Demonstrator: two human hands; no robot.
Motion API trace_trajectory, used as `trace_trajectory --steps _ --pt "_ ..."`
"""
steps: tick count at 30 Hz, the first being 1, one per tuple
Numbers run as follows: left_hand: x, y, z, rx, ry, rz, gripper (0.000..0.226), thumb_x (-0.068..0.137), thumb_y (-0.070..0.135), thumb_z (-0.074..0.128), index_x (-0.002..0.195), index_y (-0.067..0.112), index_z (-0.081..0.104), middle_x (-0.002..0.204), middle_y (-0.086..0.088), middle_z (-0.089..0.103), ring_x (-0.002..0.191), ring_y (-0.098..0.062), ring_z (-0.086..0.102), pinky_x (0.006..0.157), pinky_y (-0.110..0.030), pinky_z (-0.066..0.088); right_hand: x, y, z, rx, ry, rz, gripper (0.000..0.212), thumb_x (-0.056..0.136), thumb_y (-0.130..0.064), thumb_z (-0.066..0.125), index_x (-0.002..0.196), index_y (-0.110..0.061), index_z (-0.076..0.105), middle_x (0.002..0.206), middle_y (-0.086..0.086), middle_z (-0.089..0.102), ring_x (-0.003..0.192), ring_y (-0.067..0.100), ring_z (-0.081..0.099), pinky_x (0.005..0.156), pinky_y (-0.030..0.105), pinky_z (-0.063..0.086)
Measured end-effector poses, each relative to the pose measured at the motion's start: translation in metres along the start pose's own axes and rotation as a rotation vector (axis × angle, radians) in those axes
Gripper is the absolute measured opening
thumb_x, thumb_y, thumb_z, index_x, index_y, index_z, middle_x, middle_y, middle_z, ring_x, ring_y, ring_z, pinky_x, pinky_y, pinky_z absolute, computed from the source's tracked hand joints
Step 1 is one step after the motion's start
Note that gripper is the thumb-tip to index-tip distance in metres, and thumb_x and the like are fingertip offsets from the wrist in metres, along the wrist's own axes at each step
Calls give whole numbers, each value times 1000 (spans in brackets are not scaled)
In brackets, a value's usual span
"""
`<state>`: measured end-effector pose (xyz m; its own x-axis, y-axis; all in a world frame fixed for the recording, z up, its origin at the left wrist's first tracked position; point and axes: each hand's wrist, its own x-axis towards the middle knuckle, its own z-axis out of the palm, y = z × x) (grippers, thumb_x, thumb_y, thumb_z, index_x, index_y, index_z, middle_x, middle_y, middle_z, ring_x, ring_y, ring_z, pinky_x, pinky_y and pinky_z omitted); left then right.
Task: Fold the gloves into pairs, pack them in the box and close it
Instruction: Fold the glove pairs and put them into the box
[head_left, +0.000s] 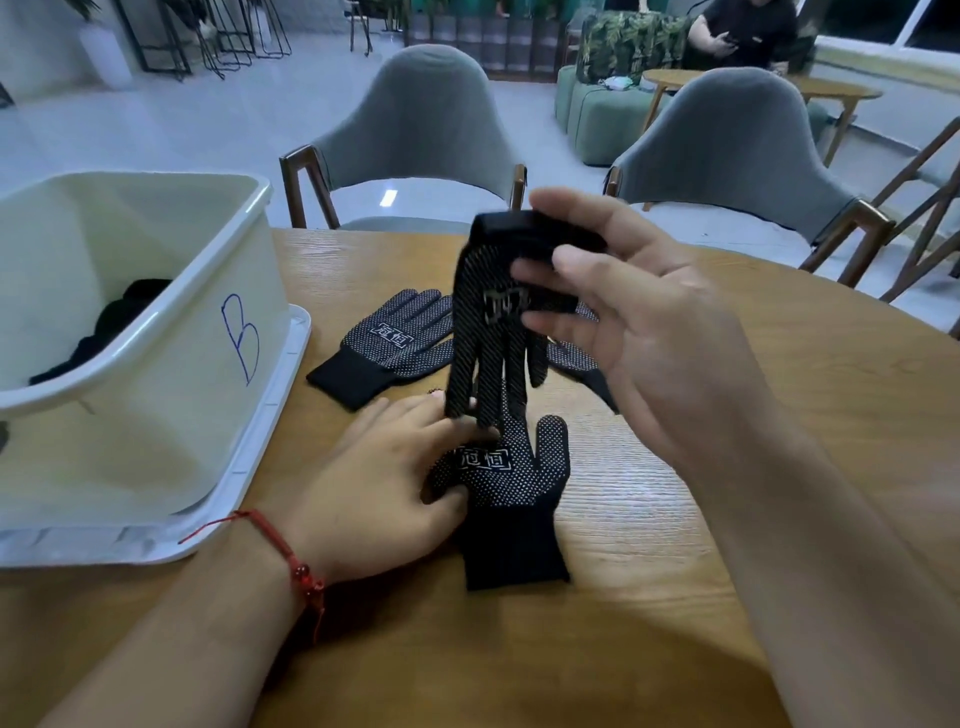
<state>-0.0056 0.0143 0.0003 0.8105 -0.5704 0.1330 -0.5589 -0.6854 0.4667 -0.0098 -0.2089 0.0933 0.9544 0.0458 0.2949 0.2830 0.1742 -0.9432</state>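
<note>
black knit with pale grip dots made up every glove in view, and it looked light, limp and soft, with no stiffness to keep a shape. the right hand pinched the hanging glove by its cuff near the middle of the view, between thumb and curled fingers, so the glove's fingers dangled toward the flat glove at six o'clock; whether they touched it i could not tell. the left hand lay spread on that flat glove, fingers fairly straight, pressing it to the wooden table. a third glove lay at ten o'clock from the flat one, and a fourth glove showed at two o'clock, partly hidden. the white box stood at nine o'clock on its lid, with dark fabric inside. the dotted face would probably grip rather than slip. the ribbed cuff seemed the firmest place to take hold, while the loose fingers would likely flop and need smoothing before any fold.
</note>
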Motion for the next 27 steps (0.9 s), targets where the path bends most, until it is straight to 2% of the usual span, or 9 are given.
trace_trajectory --steps 3,7,9,13,16,19,21,23,27 --pt "-1 1 0 10 1 -14 64 79 57 44 142 50 54 157 28 40 152 0 25 126 -48 21 7 4 4 -16 -46 -28 43 104 -4 55 140 -26 65 127 1 74 128 20 66 105 42 54" --pt "1 0 1 47 -17 -11 65 79 58 42 143 51 51 161 28 36 154 0 22 127 -48 19 2 17 0 -5 -44 62 42 105 -2 56 141 -22 65 132 6 74 130 26 66 99 40 57" --pt "2 -2 2 55 -17 -5 65 80 58 41 144 50 50 161 27 36 153 0 22 126 -48 20 -10 27 -5 -61 -26 121 40 100 -4 65 134 -24 70 124 4 78 124 27 70 97 40 60" --pt "4 -7 5 46 -22 23 68 81 54 44 148 45 48 162 23 36 154 -4 25 125 -52 24 -40 41 -13 -271 -70 198 45 94 2 75 125 -30 74 113 -7 81 105 11 76 93 30 58" --pt "4 -10 5 66 -11 33 69 83 55 46 149 37 49 161 17 39 155 -8 27 124 -50 27 -56 45 -19 -564 -46 124 49 89 -10 83 123 -43 71 100 -12 78 85 11 72 83 31 57" --pt "-1 -11 5 75 68 23 61 84 58 51 140 33 59 155 13 48 151 -12 36 121 -51 33 -66 52 -29 -879 15 2 34 88 -29 86 113 -46 72 75 -11 59 65 12 57 65 23 45" --pt "-5 -11 5 45 127 -4 54 85 60 55 130 33 65 146 14 55 143 -11 46 116 -50 40 -67 54 -30 -1103 51 -100 14 89 -44 82 101 -43 75 76 -11 50 68 11 52 61 19 36" --pt "-7 -13 6 31 143 -11 51 87 63 58 128 33 64 138 17 58 135 -7 53 111 -46 44 -67 57 -27 -1277 66 -164 16 90 -56 73 98 -42 77 84 -14 50 78 6 51 64 20 39" --pt "-7 -14 8 9 159 -41 65 82 70 62 137 34 54 131 22 60 124 -3 57 109 -42 46 -67 66 -20 -1289 -131 -238 35 96 -36 74 131 -31 71 127 -14 61 119 13 55 102 30 48"
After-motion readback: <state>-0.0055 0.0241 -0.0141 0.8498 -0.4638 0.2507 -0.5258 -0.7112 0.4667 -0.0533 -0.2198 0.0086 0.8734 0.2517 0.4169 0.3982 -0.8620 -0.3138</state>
